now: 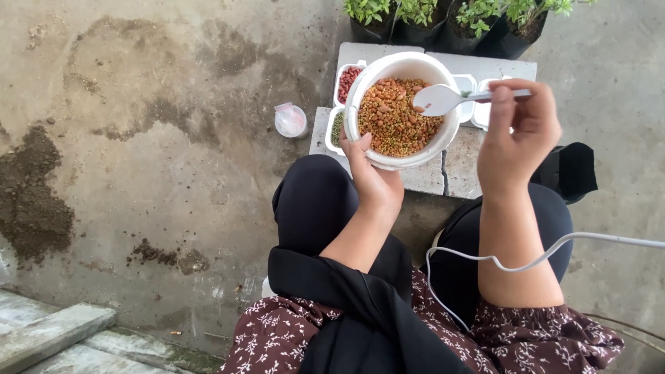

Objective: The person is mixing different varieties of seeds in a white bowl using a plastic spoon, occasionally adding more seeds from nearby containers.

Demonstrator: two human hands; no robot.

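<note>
We note a round white bowl [402, 111] filled with mixed seeds [395, 118], brown, orange and green, held up in the air over the near edge of a grey concrete slab [443, 176]. The left hand [374, 180] supports the bowl from beneath at its near side; its fingers are wrapped under the base, with the thumb [361, 143] pressed on the outer wall just below the rim. The right hand [518, 131] holds a white plastic spoon [450, 98] by the handle, fingers pinched closed around it. The spoon's scoop sits over the seeds at the bowl's right rim; we cannot tell whether it touches them.

On the slab behind the bowl we see a white compartment tray [478, 111], mostly hidden: one compartment at the left holds red seeds [348, 79], another below it green ones [337, 128]. A small clear lidded cup [290, 121] stands on the concrete floor [173, 138], just left of the slab. Potted green plants [450, 21] line the slab's far edge. A patch of dark soil [28, 201] lies on the floor well to the left. A white cable [526, 262] crosses the lap under the right forearm.
</note>
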